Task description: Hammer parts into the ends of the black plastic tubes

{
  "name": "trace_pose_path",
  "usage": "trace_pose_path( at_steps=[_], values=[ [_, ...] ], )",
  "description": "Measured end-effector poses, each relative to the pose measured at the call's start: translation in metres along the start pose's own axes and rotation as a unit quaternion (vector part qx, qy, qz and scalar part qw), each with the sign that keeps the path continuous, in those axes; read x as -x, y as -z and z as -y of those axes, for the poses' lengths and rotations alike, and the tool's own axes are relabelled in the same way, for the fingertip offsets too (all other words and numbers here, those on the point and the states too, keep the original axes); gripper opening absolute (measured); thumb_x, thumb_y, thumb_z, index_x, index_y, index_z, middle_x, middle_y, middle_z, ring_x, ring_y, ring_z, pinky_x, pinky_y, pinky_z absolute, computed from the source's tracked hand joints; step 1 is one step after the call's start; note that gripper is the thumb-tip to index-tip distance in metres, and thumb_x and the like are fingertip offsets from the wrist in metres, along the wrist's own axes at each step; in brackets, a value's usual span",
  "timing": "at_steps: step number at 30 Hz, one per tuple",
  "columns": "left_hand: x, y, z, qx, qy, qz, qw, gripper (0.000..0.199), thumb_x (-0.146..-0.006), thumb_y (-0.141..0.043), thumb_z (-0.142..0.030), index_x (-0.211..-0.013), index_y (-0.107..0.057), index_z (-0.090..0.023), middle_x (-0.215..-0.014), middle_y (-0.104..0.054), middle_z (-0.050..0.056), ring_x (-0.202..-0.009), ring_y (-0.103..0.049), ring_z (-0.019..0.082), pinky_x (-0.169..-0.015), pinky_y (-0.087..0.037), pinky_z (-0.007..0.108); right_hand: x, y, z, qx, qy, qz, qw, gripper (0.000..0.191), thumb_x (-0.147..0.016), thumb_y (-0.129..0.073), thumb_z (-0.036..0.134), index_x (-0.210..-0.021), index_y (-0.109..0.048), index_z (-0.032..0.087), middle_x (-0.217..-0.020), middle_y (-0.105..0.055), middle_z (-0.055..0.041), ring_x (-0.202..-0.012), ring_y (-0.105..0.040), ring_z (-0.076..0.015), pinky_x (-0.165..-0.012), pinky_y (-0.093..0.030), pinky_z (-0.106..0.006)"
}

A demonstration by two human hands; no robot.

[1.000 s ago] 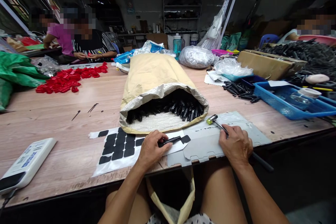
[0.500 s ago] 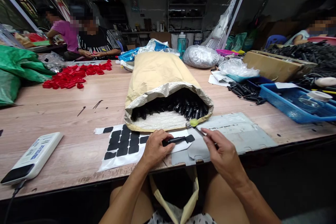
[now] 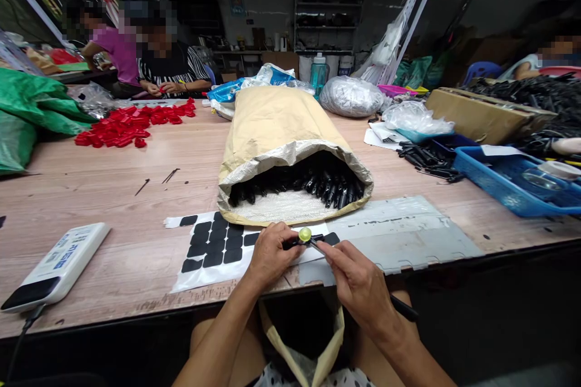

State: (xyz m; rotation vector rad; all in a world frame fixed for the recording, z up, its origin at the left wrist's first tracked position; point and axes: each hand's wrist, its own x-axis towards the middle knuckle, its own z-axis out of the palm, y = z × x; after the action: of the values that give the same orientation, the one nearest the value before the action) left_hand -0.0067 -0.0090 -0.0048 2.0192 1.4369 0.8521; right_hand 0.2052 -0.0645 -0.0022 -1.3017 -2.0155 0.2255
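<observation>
My left hand (image 3: 273,253) rests at the table's front edge, its fingers closed on a slim black plastic part (image 3: 318,237) that points right. In my right hand (image 3: 359,277) is a small hammer (image 3: 304,234) with a yellow-green head and a metal shaft; its black handle end sticks out behind the hand. The hammer head is right over the black part by my left fingertips; whether they touch I cannot tell. Beneath lies a white sheet (image 3: 181,281) of black rounded-square stickers. Just beyond, a tan sack (image 3: 276,115) opens toward me, with several black parts (image 3: 333,190) inside.
A grey board (image 3: 408,233) lies to the right. Farther right are a blue basket (image 3: 512,193), loose black parts (image 3: 422,157) and a cardboard box (image 3: 481,115). A white power bank (image 3: 59,260) sits at left, red pieces (image 3: 122,127) behind it. Co-workers sit across the table.
My right hand has moved left, bringing the hammer head from beside the sack's mouth to over the black part. My left hand keeps its hold almost in place.
</observation>
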Motion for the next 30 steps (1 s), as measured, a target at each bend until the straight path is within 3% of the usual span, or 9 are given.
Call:
trace_pose_path(
  at_steps=[7,13,19,24,30],
  values=[
    [-0.001,0.000,0.000,0.009,0.008,0.004,1.000,0.016,-0.082,-0.074,-0.026,-0.096,-0.079,-0.026,-0.084,-0.064,0.002,-0.091,-0.057,0.022,-0.084,-0.042,0.034,-0.001,0.009,-0.007,-0.017,-0.005,-0.059,0.998,0.043,-0.100,-0.045,0.015,-0.136,-0.062,0.029,-0.095,-0.066,-0.0044,-0.084,-0.064,-0.0136,-0.079,-0.053,-0.023],
    [-0.001,0.001,-0.003,-0.002,0.011,0.002,1.000,0.016,-0.079,-0.072,-0.023,-0.094,-0.079,-0.025,-0.082,-0.064,0.002,-0.090,-0.057,0.022,-0.082,-0.042,0.035,0.001,0.008,-0.011,0.019,-0.034,-0.032,0.999,0.040,-0.101,-0.043,0.015,-0.131,-0.066,0.029,-0.091,-0.066,-0.0023,-0.083,-0.065,-0.0132,-0.078,-0.051,-0.022],
    [0.000,0.002,-0.003,-0.010,0.011,0.002,1.000,0.025,-0.075,-0.071,-0.018,-0.100,-0.073,-0.023,-0.085,-0.064,0.000,-0.089,-0.057,0.021,-0.084,-0.042,0.035,-0.006,0.031,-0.033,0.045,-0.080,-0.113,0.989,0.030,-0.100,-0.051,0.028,-0.124,-0.070,0.027,-0.104,-0.071,-0.0035,-0.094,-0.067,-0.0164,-0.084,-0.050,-0.027],
    [0.000,0.003,-0.004,-0.005,0.004,0.001,1.000,0.020,-0.076,-0.068,-0.017,-0.095,-0.069,-0.023,-0.086,-0.064,0.000,-0.088,-0.057,0.021,-0.084,-0.041,0.036,0.002,0.053,-0.077,0.190,-0.175,-0.162,0.952,0.026,-0.096,-0.057,0.030,-0.116,-0.073,0.026,-0.103,-0.072,-0.0028,-0.095,-0.066,-0.0199,-0.079,-0.046,-0.030],
    [0.000,0.002,-0.002,-0.016,-0.001,0.006,1.000,0.019,-0.077,-0.069,-0.019,-0.096,-0.072,-0.023,-0.087,-0.064,0.001,-0.090,-0.058,0.022,-0.086,-0.042,0.037,0.006,0.063,-0.116,0.291,-0.316,-0.140,0.892,0.028,-0.094,-0.057,0.030,-0.117,-0.074,0.027,-0.106,-0.070,-0.0043,-0.086,-0.061,-0.0201,-0.069,-0.038,-0.033]
  ],
)
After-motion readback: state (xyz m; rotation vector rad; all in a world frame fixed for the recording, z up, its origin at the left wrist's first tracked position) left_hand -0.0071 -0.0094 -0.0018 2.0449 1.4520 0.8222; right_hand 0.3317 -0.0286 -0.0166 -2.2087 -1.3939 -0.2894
